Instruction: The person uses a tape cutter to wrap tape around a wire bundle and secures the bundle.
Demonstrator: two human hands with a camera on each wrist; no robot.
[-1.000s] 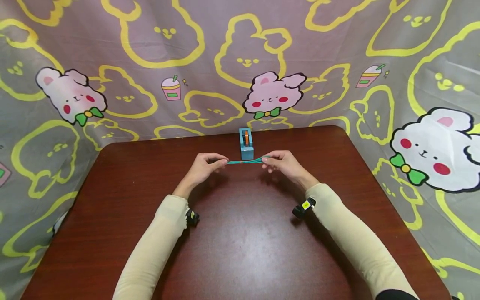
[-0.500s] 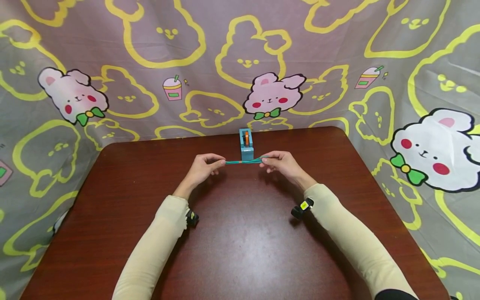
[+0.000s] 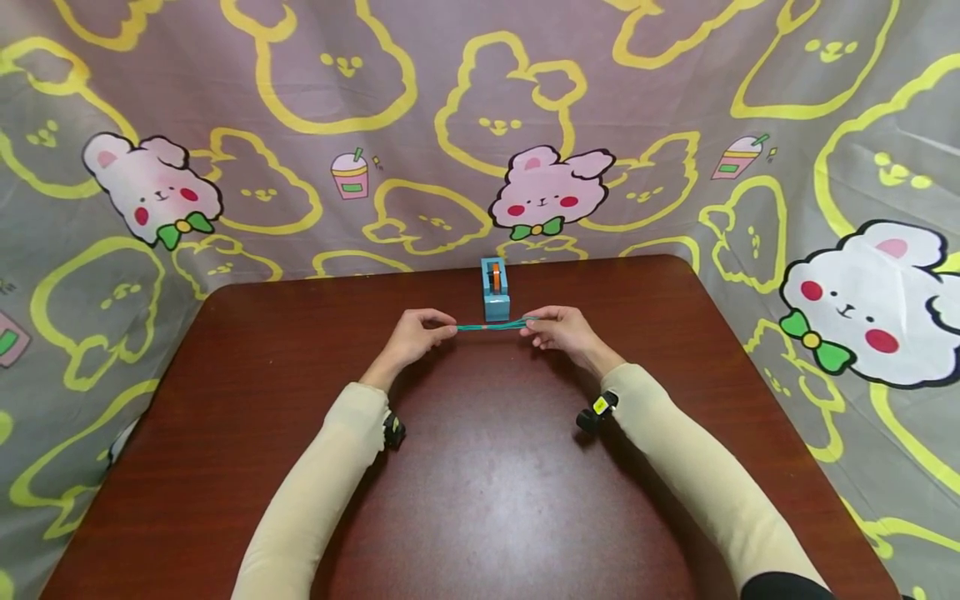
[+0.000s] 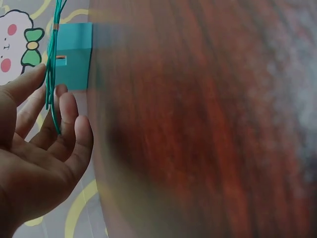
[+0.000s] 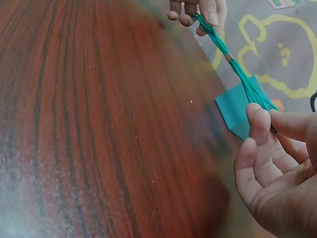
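A thin bundle of green cord (image 3: 495, 327) stretches between my two hands over the far part of the table. Around its middle goes a narrow orange-brown band (image 5: 228, 57). My left hand (image 3: 417, 335) pinches one end between thumb and fingers, and a loose strand hangs past the fingers in the left wrist view. The other end is pinched by my right hand (image 3: 564, 330), where a dark tip of cord pokes out below the fingers in the right wrist view. Just beyond the bundle stands a blue tape dispenser (image 3: 496, 308) with an orange roll in it.
The dark red-brown wooden table (image 3: 465, 467) has rounded far corners. A grey curtain (image 3: 420, 92) with yellow outlines and white rabbit prints hangs behind it and along both sides. Each wrist carries a small black camera (image 3: 393, 429) below its beige sleeve (image 3: 315, 492).
Both hands have shifted slightly, still holding the cord bundle by its ends. The bundle sits slightly lower in the head view, which has itself moved a little.
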